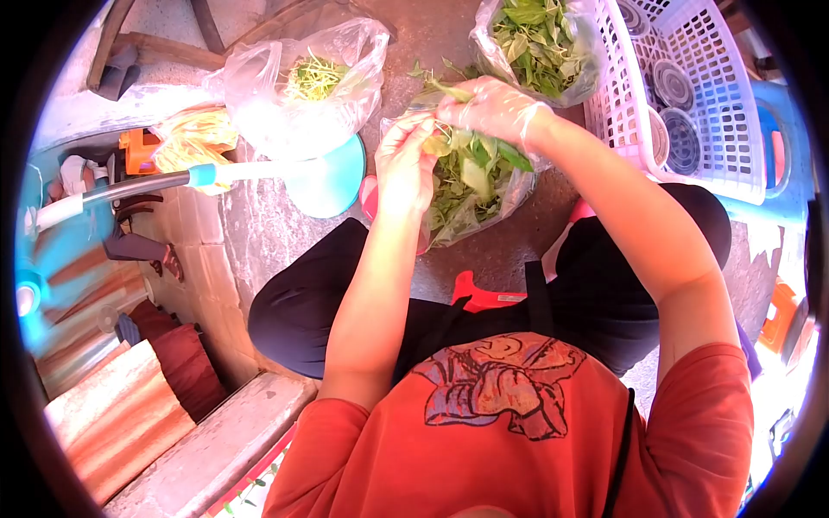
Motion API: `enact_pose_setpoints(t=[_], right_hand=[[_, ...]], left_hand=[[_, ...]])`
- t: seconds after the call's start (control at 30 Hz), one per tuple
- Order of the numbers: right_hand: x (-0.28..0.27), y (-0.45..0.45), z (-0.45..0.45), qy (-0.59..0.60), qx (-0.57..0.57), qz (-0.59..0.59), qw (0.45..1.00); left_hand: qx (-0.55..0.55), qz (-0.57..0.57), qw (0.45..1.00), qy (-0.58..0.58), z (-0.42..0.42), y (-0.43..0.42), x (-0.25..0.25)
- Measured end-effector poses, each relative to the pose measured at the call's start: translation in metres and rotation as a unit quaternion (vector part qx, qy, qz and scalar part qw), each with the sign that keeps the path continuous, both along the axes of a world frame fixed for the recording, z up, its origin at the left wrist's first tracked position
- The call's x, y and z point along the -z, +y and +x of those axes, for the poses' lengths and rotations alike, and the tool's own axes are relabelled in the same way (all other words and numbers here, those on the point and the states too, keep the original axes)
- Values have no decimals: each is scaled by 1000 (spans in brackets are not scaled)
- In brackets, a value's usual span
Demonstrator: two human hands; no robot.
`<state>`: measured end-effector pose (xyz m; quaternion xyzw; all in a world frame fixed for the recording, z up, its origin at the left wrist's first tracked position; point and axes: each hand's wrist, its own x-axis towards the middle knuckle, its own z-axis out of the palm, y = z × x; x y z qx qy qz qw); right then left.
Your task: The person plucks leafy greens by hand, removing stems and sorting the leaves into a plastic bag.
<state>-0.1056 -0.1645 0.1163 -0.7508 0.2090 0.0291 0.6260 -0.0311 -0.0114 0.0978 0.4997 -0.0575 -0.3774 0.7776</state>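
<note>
My left hand (404, 157) is closed, its fingertips pinching a leafy green stem. Close beside it, my right hand (496, 108), which seems to wear a thin clear glove, is closed on leafy greens (452, 90). Both hands are over an open clear plastic bag of green leaves (471, 186) on the floor between my knees. A second bag of leaves (540, 43) stands beyond my right hand. To the left, another clear bag (259, 86) holds a small pile of thin pale-green stems (317, 77).
A white perforated plastic basket (717, 112) with round metal lids or dishes stands at the right, by a blue stool (790, 155). A fan-like teal disc (324, 177) on a pole lies left of my hands. Another person's leg (138, 246) shows at far left.
</note>
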Motion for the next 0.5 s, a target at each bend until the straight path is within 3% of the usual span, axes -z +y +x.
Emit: enact_pose_setpoints(t=[0.17, 0.27, 0.37, 0.5], right_hand=[[-2, 15, -3, -28, 3, -22, 999], [1, 24, 1, -22, 98, -60, 993], [-3, 21, 1, -13, 137, 137, 981], [-19, 22, -2, 24, 172, 294, 940]], left_hand=[[-30, -2, 997, 65, -2, -2, -3], [-60, -22, 997, 52, -4, -4, 3], [-89, -68, 992, 56, -5, -9, -5], [-107, -72, 991, 46, -5, -12, -20]])
